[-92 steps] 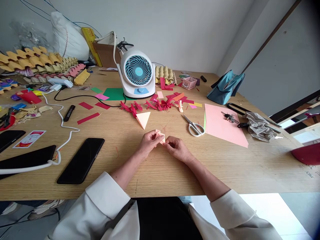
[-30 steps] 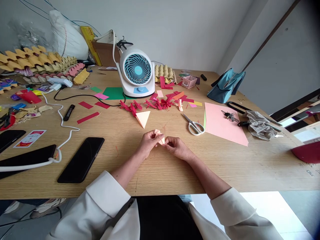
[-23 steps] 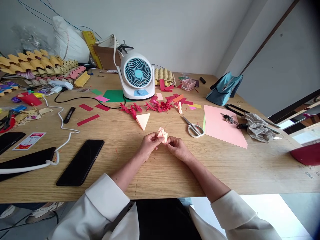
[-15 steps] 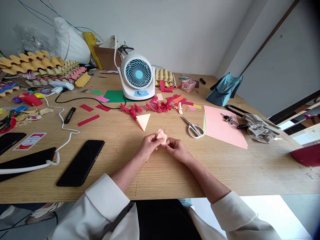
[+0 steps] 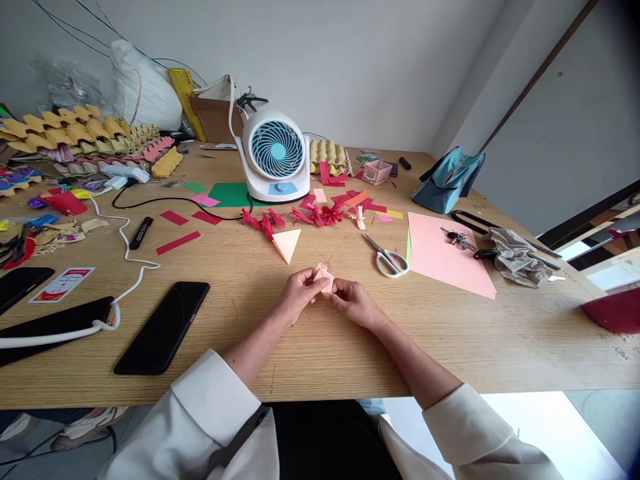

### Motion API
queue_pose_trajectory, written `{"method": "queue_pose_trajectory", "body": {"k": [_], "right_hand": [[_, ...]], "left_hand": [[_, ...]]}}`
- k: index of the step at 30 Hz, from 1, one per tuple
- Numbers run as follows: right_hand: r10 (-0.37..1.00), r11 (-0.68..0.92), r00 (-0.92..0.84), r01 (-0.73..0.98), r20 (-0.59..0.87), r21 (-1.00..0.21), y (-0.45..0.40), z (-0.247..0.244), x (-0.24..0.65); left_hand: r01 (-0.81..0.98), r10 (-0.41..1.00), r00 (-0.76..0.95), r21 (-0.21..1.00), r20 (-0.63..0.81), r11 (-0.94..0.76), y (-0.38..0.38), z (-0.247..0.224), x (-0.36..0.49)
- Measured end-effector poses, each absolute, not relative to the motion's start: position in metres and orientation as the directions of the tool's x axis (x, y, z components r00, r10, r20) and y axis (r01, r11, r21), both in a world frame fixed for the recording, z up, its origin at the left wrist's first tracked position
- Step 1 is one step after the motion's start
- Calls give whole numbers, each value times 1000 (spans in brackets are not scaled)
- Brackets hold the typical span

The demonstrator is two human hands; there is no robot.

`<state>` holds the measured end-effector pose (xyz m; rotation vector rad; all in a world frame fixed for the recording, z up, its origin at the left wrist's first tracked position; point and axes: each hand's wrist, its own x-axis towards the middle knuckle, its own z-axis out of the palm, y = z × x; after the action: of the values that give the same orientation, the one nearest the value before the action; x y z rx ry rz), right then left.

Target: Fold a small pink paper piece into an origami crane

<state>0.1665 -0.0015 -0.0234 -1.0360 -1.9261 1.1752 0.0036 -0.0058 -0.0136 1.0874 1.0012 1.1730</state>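
Observation:
Between my hands is a small folded peach paper piece (image 5: 323, 275). My left hand (image 5: 301, 291) pinches it from the left, thumb on its face. My right hand (image 5: 354, 301) has thumb and fingers pressed together at its lower right edge. Just beyond lies a folded cream paper cone (image 5: 287, 245), beside crumpled red paper pieces (image 5: 315, 215). White-handled scissors (image 5: 389, 259) rest with open blades to the right of my hands. Further right are pink paper sheets (image 5: 445, 250) with keys (image 5: 458, 238) on them.
A white and blue fan (image 5: 277, 157) stands at the back. Left are a black phone (image 5: 163, 327), a marker (image 5: 141, 233), red strips (image 5: 178, 243) and a white cable (image 5: 123, 247). A teal bag (image 5: 450, 180) and crumpled grey paper (image 5: 517, 257) stand right.
The camera view has shifted very slightly. Both hands keep nearly the same place, and the peach paper's upper part looks slightly lower.

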Motion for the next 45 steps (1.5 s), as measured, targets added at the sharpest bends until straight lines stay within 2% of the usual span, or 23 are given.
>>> {"method": "queue_pose_trajectory", "body": {"k": [7, 16, 19, 25, 31, 35, 39, 45], "right_hand": [[865, 301, -483, 289, 133, -909, -2, -22, 167], [849, 299, -499, 181, 175, -937, 2, -24, 168], [868, 256, -474, 165, 151, -952, 2, -23, 169], [923, 164, -360, 44, 138, -985, 6, -24, 172], [920, 152, -367, 1, 141, -988, 8, -28, 171], [926, 122, -361, 17, 108, -992, 5, -24, 170], [902, 151, -422, 105, 94, -983, 3, -19, 168], [878, 207, -461, 127, 127, -970, 1, -17, 165]], "left_hand": [[-206, 985, 168, 977, -27, 62, -4, -17, 2], [-199, 961, 261, 969, -92, 146, -6, -16, 0], [-195, 968, 236, 971, -90, 137, -6, -14, -1], [-76, 979, 189, 993, -72, 87, -5, -13, -1], [-12, 973, 219, 997, -71, 75, -6, -14, 1], [-32, 980, 189, 997, -69, 76, -5, -16, 1], [-87, 992, 123, 996, -22, 33, -4, -19, 0], [-153, 987, 160, 987, -23, 48, -5, -21, 2]]}}
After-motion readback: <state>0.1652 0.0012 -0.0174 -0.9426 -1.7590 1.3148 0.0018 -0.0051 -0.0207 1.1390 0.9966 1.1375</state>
